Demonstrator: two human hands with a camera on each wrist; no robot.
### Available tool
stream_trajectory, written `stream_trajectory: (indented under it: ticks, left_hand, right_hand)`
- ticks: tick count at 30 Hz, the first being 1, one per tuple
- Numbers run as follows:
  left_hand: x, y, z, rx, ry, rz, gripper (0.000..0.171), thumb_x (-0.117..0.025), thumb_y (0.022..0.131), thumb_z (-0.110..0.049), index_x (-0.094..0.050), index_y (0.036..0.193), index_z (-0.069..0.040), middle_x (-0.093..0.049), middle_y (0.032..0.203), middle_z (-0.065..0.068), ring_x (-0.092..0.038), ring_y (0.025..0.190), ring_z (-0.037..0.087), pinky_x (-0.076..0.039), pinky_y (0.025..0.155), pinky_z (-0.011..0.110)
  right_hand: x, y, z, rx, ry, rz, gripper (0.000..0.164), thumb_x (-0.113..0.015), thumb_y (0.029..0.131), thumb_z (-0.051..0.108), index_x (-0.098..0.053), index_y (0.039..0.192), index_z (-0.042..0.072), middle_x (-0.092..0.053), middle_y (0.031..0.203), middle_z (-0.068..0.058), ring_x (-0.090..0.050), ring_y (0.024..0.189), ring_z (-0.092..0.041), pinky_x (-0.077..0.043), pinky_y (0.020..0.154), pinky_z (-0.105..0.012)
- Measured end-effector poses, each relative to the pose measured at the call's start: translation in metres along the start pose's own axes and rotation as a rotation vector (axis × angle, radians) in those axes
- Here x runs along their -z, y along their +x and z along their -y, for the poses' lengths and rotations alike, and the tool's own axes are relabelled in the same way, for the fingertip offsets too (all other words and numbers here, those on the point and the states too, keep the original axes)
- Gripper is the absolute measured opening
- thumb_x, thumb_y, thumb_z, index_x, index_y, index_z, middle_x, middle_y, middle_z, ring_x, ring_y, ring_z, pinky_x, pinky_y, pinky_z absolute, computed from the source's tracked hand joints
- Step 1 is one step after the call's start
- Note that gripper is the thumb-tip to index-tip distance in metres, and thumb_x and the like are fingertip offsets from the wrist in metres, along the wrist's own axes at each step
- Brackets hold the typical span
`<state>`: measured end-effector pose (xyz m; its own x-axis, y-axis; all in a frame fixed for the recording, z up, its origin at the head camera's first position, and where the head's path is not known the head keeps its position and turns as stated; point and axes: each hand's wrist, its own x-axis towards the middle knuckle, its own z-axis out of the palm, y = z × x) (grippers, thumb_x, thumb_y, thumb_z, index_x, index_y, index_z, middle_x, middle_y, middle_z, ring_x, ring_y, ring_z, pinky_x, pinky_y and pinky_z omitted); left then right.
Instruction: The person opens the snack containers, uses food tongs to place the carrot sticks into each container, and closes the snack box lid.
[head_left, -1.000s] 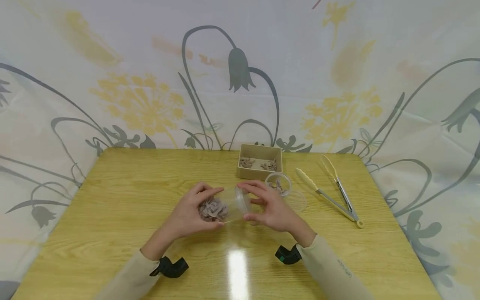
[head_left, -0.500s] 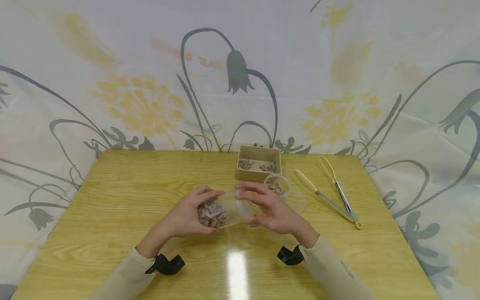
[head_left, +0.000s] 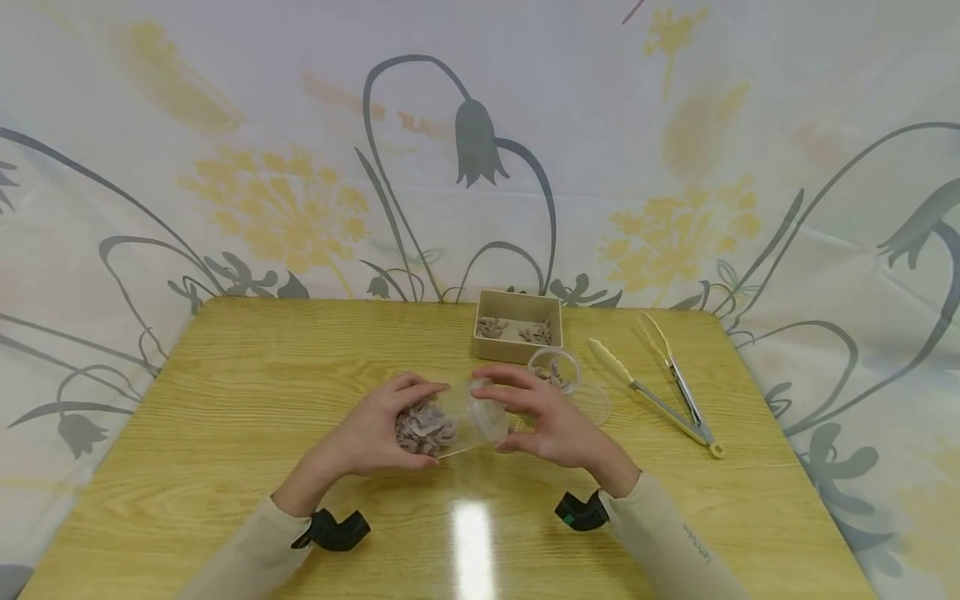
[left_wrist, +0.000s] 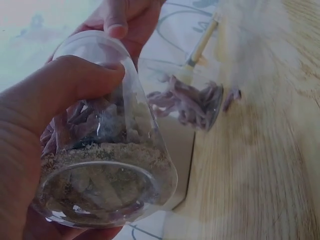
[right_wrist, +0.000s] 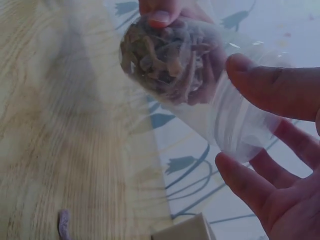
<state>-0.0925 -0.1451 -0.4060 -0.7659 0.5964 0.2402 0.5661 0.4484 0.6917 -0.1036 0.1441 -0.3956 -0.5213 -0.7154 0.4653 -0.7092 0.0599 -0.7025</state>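
A clear plastic jar (head_left: 461, 421), part filled with greyish-purple strips (head_left: 425, 427), is held tilted on its side above the table. My left hand (head_left: 378, 429) grips its base end, thumb along the wall; the left wrist view shows crumbs near the bottom (left_wrist: 100, 185). At the other end my right hand (head_left: 551, 421) holds the translucent lid (right_wrist: 237, 122) between thumb and fingers. Behind that hand, a small clear tub (head_left: 555, 371) with similar strips stands on the table, and a clear round disc (head_left: 594, 406) lies beside it.
A beige rectangular box (head_left: 517, 348) with two small heaps of strips stands at the table's back. Tongs (head_left: 678, 392) with pale yellow tips lie spread at the right. One loose strip (right_wrist: 63, 223) lies on the wooden table (head_left: 262, 400). A patterned cloth (head_left: 300, 167) hangs behind.
My right fingers have shifted a little around the lid, and the jar's lid end has tipped slightly. The left hand keeps its grip nearly in place.
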Motion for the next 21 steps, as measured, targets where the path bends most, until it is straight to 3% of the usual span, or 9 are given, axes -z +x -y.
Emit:
stream_trajectory:
  ticks: [8, 16, 21]
  left_hand:
    - [-0.004, 0.001, -0.006, -0.014, 0.048, -0.056, 0.081, -0.092, 0.066, -0.027, -0.058, 0.139, -0.013, -0.055, 0.117, 0.006, -0.056, 0.096, 0.017, -0.055, 0.074, 0.031]
    - [-0.009, 0.001, -0.008, -0.045, 0.174, -0.135, 0.082, -0.094, 0.063, -0.028, -0.060, 0.136, -0.011, -0.054, 0.118, 0.005, -0.058, 0.096, 0.018, -0.056, 0.075, 0.034]
    - [-0.012, 0.003, -0.008, -0.101, 0.273, -0.205, 0.085, -0.096, 0.060, -0.029, -0.061, 0.135, -0.010, -0.054, 0.120, 0.008, -0.060, 0.099, 0.021, -0.057, 0.073, 0.037]
  right_hand:
    - [-0.008, 0.000, -0.001, -0.185, 0.091, -0.072, 0.072, -0.084, 0.076, -0.003, -0.051, 0.140, -0.004, -0.047, 0.141, -0.018, -0.053, 0.122, -0.036, -0.057, 0.084, -0.037]
    - [-0.009, 0.004, 0.006, -0.336, -0.046, -0.082, 0.067, -0.078, 0.088, 0.019, -0.049, 0.147, 0.009, -0.053, 0.137, -0.014, -0.066, 0.100, -0.027, -0.058, 0.077, -0.029]
    - [-0.013, 0.006, 0.008, -0.386, -0.115, -0.131, 0.064, -0.069, 0.095, 0.036, -0.048, 0.147, 0.006, -0.059, 0.128, -0.013, -0.067, 0.079, -0.012, -0.058, 0.064, -0.026]
